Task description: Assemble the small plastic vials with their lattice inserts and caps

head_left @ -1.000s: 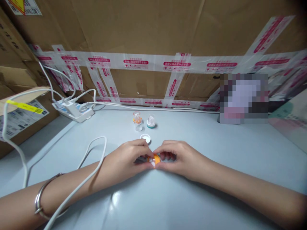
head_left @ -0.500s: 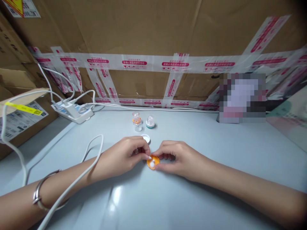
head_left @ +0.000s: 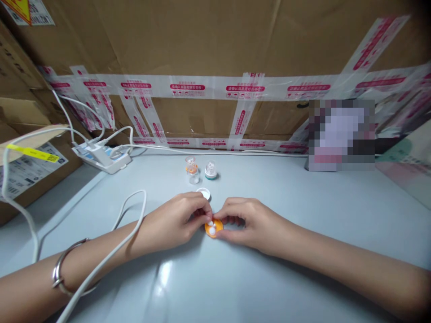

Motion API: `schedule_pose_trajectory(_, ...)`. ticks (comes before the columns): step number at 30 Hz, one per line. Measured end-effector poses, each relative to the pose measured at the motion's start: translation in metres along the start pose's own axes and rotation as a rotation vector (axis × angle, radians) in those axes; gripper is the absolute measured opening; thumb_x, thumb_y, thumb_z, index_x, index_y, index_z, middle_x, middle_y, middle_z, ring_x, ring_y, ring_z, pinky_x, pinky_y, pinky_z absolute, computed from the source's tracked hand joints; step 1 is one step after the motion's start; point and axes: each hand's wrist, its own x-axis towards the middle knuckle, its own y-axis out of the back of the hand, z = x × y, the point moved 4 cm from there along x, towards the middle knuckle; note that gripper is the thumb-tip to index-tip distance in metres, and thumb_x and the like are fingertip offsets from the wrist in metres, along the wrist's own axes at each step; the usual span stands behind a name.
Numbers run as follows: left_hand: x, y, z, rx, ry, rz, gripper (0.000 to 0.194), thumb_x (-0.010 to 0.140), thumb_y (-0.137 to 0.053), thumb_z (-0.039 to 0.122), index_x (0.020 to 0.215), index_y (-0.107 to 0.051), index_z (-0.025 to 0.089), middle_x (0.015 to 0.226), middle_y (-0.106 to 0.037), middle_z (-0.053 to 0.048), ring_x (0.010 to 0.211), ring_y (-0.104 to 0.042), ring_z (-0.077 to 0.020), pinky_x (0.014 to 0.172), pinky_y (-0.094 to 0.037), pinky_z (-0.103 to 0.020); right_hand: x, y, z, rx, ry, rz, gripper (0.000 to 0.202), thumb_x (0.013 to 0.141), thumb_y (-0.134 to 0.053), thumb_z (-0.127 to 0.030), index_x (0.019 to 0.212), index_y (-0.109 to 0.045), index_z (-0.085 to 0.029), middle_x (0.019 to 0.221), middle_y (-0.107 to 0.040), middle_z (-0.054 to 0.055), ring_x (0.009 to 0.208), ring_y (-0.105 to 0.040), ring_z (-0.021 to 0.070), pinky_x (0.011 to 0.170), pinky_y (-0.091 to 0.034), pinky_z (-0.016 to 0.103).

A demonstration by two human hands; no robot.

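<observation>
Between thumb and fingers, my right hand (head_left: 247, 222) grips the right side of a round orange cap-like piece (head_left: 219, 228) close to the tabletop. White parts (head_left: 212, 231) that look like little gears lie inside it. My left hand (head_left: 190, 215) is closed in a pinch at the upper left of the orange piece, on a small white part (head_left: 210, 223). Just beyond my left fingertips lies a white round lid (head_left: 204, 193), partly hidden. Farther back stand a clear container with an orange band (head_left: 191, 169) and a clear-domed one with a teal base (head_left: 211, 171).
A white cable (head_left: 111, 255) loops over my left forearm. At the back left, a power strip (head_left: 114, 163) with plugged-in cables sits beside a cardboard box (head_left: 33, 175). A large taped carton (head_left: 202, 45) closes off the back; a blurred-out object (head_left: 340, 139) stands at right.
My left fingertips have shifted slightly, and the white part under them now sits lower against the orange piece. My right hand keeps its hold. The camera view has moved a little.
</observation>
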Motion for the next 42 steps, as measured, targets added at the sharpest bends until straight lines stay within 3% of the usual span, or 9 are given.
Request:
schedule_pose_trajectory(8,0.000,0.003,0.002,0.031,-0.019,0.030,0.013,0.083,-0.050,0.013,0.084,-0.063,0.016,0.079,-0.059,-0.003,0.073,-0.054,-0.0126,0.068,-0.042,-0.022,-0.002,-0.001,0.001,0.009,0.018,0.010,0.016,0.073,-0.063,-0.020,0.088,-0.071,-0.019,0.078,-0.064,0.003,0.070,-0.058,0.0136,0.065,-0.044,0.023)
schedule_pose_trajectory(14,-0.006,0.010,0.008,0.183,-0.217,-0.002,0.019,0.087,-0.049,0.018,0.096,-0.066,0.019,0.087,-0.059,-0.005,0.082,-0.055,-0.0153,0.078,-0.041,-0.027,-0.001,-0.001,0.002,0.010,0.024,0.003,0.018,0.074,-0.063,-0.020,0.090,-0.070,-0.018,0.078,-0.063,0.003,0.071,-0.058,0.0134,0.066,-0.044,0.023)
schedule_pose_trajectory(21,-0.006,0.009,0.005,0.208,-0.290,-0.084,0.015,0.086,-0.053,0.021,0.096,-0.064,0.019,0.092,-0.060,-0.005,0.087,-0.055,-0.0153,0.080,-0.038,-0.026,0.000,-0.001,0.000,-0.030,0.028,0.009,0.014,0.074,-0.063,-0.021,0.086,-0.069,-0.016,0.078,-0.063,0.004,0.072,-0.057,0.0144,0.067,-0.044,0.024)
schedule_pose_trajectory(28,-0.003,0.005,-0.001,0.192,-0.314,-0.156,0.018,0.083,-0.059,0.026,0.100,-0.062,0.019,0.095,-0.059,-0.005,0.089,-0.054,-0.0160,0.082,-0.036,-0.027,-0.001,0.000,0.000,-0.031,0.016,0.010,0.016,0.072,-0.063,-0.017,0.087,-0.069,-0.016,0.078,-0.063,0.003,0.073,-0.057,0.0137,0.067,-0.044,0.023)
schedule_pose_trajectory(42,-0.003,0.005,0.001,0.153,-0.325,-0.112,0.013,0.084,-0.057,0.021,0.096,-0.064,0.018,0.092,-0.061,-0.004,0.087,-0.055,-0.0136,0.080,-0.036,-0.026,0.000,-0.001,-0.001,-0.018,0.039,0.025,0.018,0.073,-0.063,-0.017,0.089,-0.070,-0.015,0.077,-0.063,0.003,0.072,-0.057,0.0129,0.066,-0.044,0.022)
